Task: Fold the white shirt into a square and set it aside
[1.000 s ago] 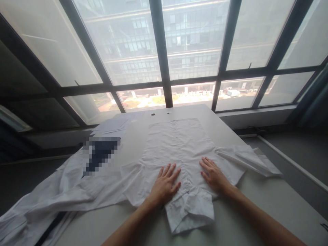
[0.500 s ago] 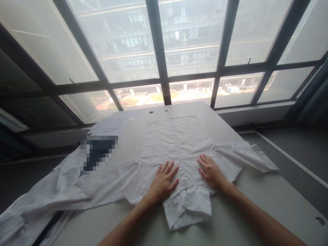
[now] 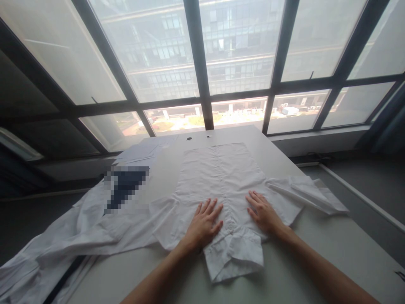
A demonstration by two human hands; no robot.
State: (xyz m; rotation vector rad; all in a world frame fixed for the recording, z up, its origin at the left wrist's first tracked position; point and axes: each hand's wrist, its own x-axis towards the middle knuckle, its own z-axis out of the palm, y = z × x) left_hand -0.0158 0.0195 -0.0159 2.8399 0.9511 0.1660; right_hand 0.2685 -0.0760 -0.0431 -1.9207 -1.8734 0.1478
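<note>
A white shirt point(image 3: 218, 173) lies spread on a white table point(image 3: 272, 158), its collar point(image 3: 236, 257) toward me and its hem toward the window. A line of small gathers runs down its middle. My left hand point(image 3: 204, 223) rests flat on the shirt, left of that line, with fingers spread. On the other side my right hand point(image 3: 262, 211) also presses flat on the cloth, fingers stretched out. One sleeve point(image 3: 310, 192) reaches to the right, loosely folded. The left sleeve runs toward other white cloth, and where it ends I cannot tell.
More white garments point(image 3: 72, 236) hang over the table's left side, with a dark, partly pixelated piece point(image 3: 128, 185) among them. Flat white sheets point(image 3: 139, 150) lie at the back left. Two small holes pierce the far tabletop. Large windows point(image 3: 237, 46) stand behind.
The whole view has shifted slightly, so everything sits a little farther right. Both hands stay flat on the shirt, which looks unchanged.
</note>
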